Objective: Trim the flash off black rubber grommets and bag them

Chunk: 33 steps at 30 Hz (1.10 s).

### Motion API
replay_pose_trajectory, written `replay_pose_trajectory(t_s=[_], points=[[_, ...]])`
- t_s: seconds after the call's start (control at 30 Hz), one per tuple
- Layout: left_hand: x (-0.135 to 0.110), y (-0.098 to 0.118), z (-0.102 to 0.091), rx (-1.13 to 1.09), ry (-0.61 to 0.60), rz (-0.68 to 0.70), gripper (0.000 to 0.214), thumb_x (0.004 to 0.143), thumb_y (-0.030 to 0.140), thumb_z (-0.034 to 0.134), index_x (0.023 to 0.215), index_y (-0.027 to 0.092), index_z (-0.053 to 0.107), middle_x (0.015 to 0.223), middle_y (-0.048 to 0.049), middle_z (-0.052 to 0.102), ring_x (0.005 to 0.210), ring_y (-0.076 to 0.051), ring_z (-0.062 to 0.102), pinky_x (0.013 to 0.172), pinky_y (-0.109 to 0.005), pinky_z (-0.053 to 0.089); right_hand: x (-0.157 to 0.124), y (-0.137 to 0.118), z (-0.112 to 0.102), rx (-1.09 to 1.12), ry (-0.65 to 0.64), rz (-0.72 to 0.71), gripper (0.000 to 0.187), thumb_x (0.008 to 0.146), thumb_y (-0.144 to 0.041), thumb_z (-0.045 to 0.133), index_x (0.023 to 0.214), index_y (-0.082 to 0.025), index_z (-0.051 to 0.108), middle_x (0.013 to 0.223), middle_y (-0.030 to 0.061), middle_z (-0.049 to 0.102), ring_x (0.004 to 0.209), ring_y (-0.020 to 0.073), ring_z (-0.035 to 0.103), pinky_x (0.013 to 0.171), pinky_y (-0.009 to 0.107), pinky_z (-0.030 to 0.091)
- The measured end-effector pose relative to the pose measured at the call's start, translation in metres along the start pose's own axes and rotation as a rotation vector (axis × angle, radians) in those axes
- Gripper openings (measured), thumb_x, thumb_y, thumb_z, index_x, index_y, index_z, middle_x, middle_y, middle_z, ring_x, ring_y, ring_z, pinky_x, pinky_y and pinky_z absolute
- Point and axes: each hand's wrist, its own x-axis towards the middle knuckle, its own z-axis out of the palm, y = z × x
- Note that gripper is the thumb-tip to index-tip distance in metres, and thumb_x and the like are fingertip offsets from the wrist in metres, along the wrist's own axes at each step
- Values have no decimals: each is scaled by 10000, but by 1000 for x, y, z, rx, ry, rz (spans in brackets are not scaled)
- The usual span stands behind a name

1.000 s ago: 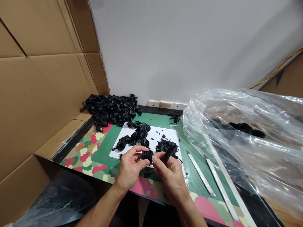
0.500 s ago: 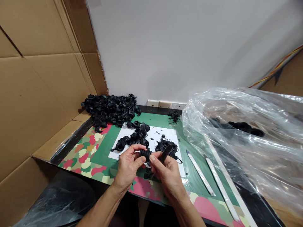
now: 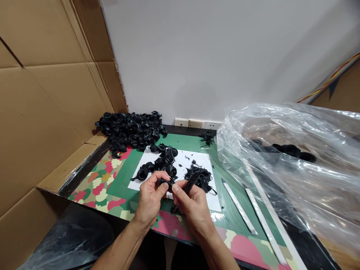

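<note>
**Camouflage-patterned table [image 3: 98, 191] against a pale wall [image 3: 213, 56]: a small black piece [image 3: 166, 183] at your fingertips**

At a table set between the wall and tall cardboard [image 3: 50, 86], you hold the small black piece just above the near edge of a white sheet [image 3: 213, 204]. Your left hand [image 3: 149, 197] pinches it between thumb and fingers. Your right hand [image 3: 194, 204] closes around a slim dark tool [image 3: 191, 182], which slants through the grip, its thin end showing below; that hand's thumb and forefinger meet at the piece's right side, though whether they pinch its edge you cannot tell from here.

Just beyond your left fingers, a cluster of black parts [image 3: 165, 159] lies on the sheet; black scraps [image 3: 199, 178] are piled to its right. Under the sheet spreads a green mat [image 3: 123, 176], with two white strips [image 3: 239, 206] lying slantwise to your right. Farther back, a large heap of black parts [image 3: 132, 129] sits by the cardboard, and a smaller tangle of scraps [image 3: 207, 138] rests near the wall sockets [image 3: 195, 123]. At far right, a clear plastic bag [image 3: 233, 123] bulges around black rings [image 3: 308, 156].
</note>
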Motion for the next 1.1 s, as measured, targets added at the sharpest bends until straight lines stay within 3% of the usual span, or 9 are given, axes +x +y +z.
replay_pose_trajectory(t_s=[0.17,0.37,0.5,0.77,1.1], points=[[2,5,-3,29,-16,-30,142,693,293,722,739,174,661,810,-16,583,585,-115,522,503,-214,404,-3,-4,-14,20,31,-30,411,727,-560,691,817,-160,655,588,-23,543,438,75,410,426,214,331],[2,8,-3,103,-15,22,77,684,236,694,723,174,669,799,-25,576,647,-143,528,542,-229,426,-11,-18,-32,-106,66,-366,378,798,-559,630,939,-228,746,938,60,582,632,130,553,583,290,492],[1,7,-2,132,-42,63,43,703,194,655,741,172,660,792,-18,563,635,-137,532,580,-241,448,-12,-17,-28,-105,66,-427,284,808,-465,667,938,-224,740,895,63,612,714,171,620,586,290,545],[-1,8,-2,151,-58,100,44,704,174,642,745,171,657,787,-20,564,647,-139,529,582,-242,465,-12,-7,-22,-46,97,-498,106,832,-314,679,865,-222,719,874,36,656,650,156,686,630,299,598],[0,7,0,121,-78,88,49,696,175,651,741,170,668,782,-18,556,644,-133,522,567,-232,469,-10,-3,-25,-114,76,-549,82,849,-278,660,880,-219,709,881,49,655,722,177,683,634,309,584]])
